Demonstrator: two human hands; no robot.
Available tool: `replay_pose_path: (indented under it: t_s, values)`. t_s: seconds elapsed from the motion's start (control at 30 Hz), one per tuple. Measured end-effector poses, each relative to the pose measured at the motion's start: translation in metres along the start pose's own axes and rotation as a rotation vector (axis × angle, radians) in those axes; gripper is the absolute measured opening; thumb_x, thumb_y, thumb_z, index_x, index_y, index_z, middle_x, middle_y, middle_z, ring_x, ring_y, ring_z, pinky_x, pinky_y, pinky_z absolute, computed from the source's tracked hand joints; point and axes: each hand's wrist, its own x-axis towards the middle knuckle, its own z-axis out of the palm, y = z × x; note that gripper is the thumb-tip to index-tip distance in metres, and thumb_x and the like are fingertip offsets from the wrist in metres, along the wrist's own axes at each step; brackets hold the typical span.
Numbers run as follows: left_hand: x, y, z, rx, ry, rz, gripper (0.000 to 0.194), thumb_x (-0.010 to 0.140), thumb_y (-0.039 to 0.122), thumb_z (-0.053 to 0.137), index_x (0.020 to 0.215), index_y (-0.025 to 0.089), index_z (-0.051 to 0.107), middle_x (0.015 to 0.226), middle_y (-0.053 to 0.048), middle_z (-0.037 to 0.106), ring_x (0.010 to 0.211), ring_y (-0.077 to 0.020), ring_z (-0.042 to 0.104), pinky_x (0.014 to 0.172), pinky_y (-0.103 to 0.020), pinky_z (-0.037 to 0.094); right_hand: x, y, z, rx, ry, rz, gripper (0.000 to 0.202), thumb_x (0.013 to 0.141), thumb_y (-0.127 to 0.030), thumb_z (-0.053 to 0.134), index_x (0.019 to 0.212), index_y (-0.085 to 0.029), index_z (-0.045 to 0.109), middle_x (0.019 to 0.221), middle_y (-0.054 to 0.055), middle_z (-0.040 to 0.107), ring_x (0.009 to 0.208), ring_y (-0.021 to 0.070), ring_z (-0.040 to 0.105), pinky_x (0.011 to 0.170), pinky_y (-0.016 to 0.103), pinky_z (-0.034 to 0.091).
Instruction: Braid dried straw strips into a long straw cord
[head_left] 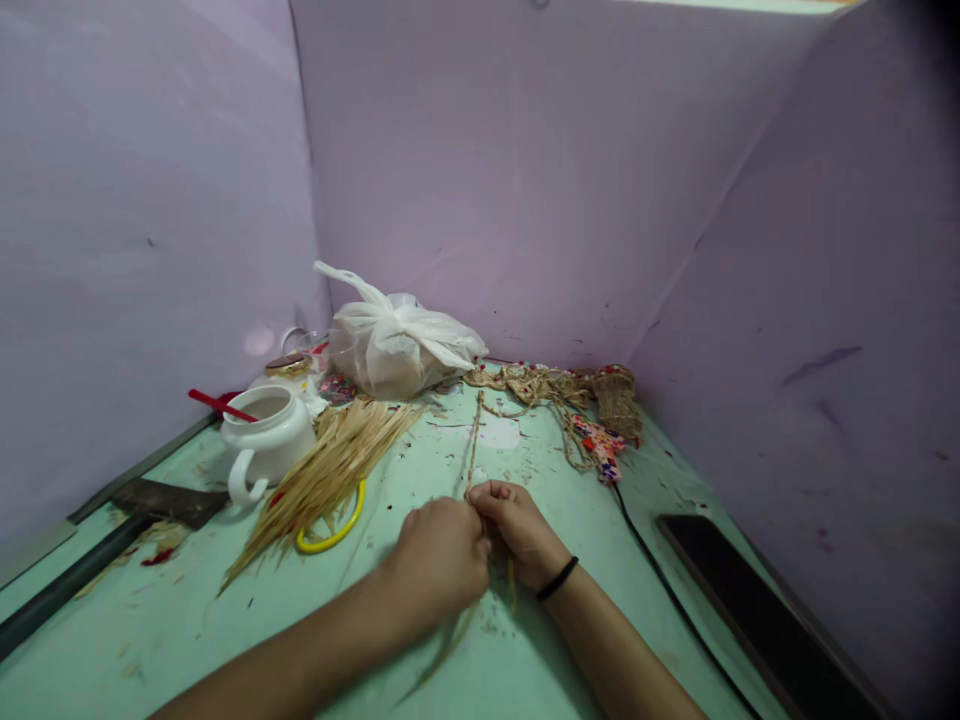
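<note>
A thin braided straw cord (474,450) runs from the far middle of the green surface toward me. My left hand (442,555) is closed in a fist around its near end, where loose strands (450,650) trail out below. Close against it, my right hand (521,530) pinches the same cord between thumb and fingers; a dark band circles that wrist. One strand hangs under the right hand. Exactly how the strands cross between my fingers is hidden.
Left: a bundle of dry straw (345,450), a yellow ring (334,540), a white pot (266,440) with a red stick, and a dark-bladed tool (172,502). Behind: a tied plastic bag (405,340) and braided straw pieces (540,383). Right: a patterned cloth piece (598,445), a black cable, and a phone (750,600).
</note>
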Motion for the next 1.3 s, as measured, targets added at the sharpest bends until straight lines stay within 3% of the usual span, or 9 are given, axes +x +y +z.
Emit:
replay_pose_path:
  t_s: [0.1,0.2,0.3,0.43,0.57,0.67,0.8,1.1,1.3]
  values:
    - [0.019,-0.019,-0.015,-0.249,0.241,-0.082,0.028,0.072,0.031,0.044,0.057,0.012,0.059,0.055,-0.004,0.056,0.050,-0.0098,0.048,0.049,-0.020,0.032,0.002,0.000,-0.005,-0.032,-0.041,-0.024,0.016,0.054,-0.024,0.059,0.050,-0.014,0.048,0.040,-0.005,0.040,0.037,0.0039,0.029,0.039,0.020,0.018]
    - [0.031,-0.028,-0.020,-0.686,0.005,-0.255,0.023,0.068,0.030,0.047,0.068,0.011,0.060,0.054,-0.001,0.056,0.033,-0.0045,0.036,0.037,-0.019,0.025,0.003,0.000,-0.007,-0.045,-0.077,-0.040,0.018,0.055,-0.027,0.060,0.051,-0.013,0.049,0.040,-0.005,0.042,0.037,0.0041,0.031,0.040,0.020,0.020]
    - [0.035,-0.028,-0.013,-0.937,-0.266,-0.250,0.020,0.061,0.028,0.051,0.064,0.010,0.060,0.050,-0.001,0.054,0.030,-0.0042,0.034,0.031,-0.018,0.021,0.004,-0.001,-0.007,-0.010,-0.147,-0.078,0.019,0.056,-0.028,0.060,0.055,-0.014,0.049,0.047,-0.001,0.051,0.044,0.0072,0.043,0.046,0.020,0.029]
    - [0.037,-0.026,-0.005,-0.883,-0.249,-0.292,0.011,0.055,0.021,0.051,0.051,0.012,0.054,0.034,0.004,0.040,0.026,-0.0053,0.030,0.029,-0.018,0.019,0.007,0.000,-0.009,-0.185,-0.159,-0.171,0.014,0.056,-0.023,0.060,0.061,-0.015,0.050,0.053,0.000,0.055,0.051,0.0096,0.049,0.050,0.021,0.033]
    - [0.040,-0.024,-0.003,-0.717,-0.204,-0.298,0.014,0.053,0.018,0.049,0.041,0.016,0.043,0.024,0.007,0.027,0.023,-0.0058,0.022,0.028,-0.019,0.014,0.005,-0.001,-0.014,-0.585,-0.032,-0.309,0.003,0.060,-0.018,0.053,0.058,-0.015,0.053,0.054,0.001,0.056,0.052,0.0105,0.047,0.049,0.021,0.032]
    - [0.040,-0.021,-0.001,-0.677,-0.160,-0.286,0.015,0.054,0.015,0.047,0.041,0.016,0.041,0.024,0.007,0.025,0.023,-0.0056,0.021,0.029,-0.019,0.013,-0.003,-0.007,-0.012,-0.839,0.097,-0.315,0.010,0.062,-0.020,0.052,0.056,-0.015,0.058,0.055,0.003,0.058,0.052,0.0119,0.047,0.047,0.022,0.030]
    - [0.038,-0.017,0.003,-0.689,-0.126,-0.319,0.016,0.054,0.013,0.046,0.040,0.016,0.040,0.024,0.007,0.024,0.024,-0.0052,0.021,0.029,-0.019,0.013,-0.017,-0.016,-0.004,-0.972,0.165,-0.257,0.012,0.061,-0.020,0.053,0.052,-0.015,0.060,0.049,0.004,0.058,0.047,0.0122,0.046,0.045,0.023,0.026]
    - [0.038,-0.030,0.005,-0.882,-0.188,-0.210,0.014,0.052,0.018,0.049,0.041,0.016,0.041,0.029,0.007,0.031,0.025,-0.0036,0.021,0.029,-0.019,0.011,-0.027,-0.012,0.005,-1.026,0.037,-0.403,0.015,0.063,-0.023,0.054,0.051,-0.017,0.061,0.047,0.003,0.056,0.042,0.0098,0.040,0.045,0.024,0.021]
    - [0.041,-0.040,0.001,-0.945,-0.280,-0.140,0.015,0.052,0.026,0.056,0.048,0.014,0.048,0.032,0.007,0.036,0.025,-0.0024,0.022,0.030,-0.018,0.010,-0.008,-0.016,-0.008,-0.471,0.134,-0.244,0.019,0.067,-0.032,0.051,0.059,-0.015,0.056,0.054,0.003,0.056,0.048,0.0099,0.045,0.045,0.021,0.029]
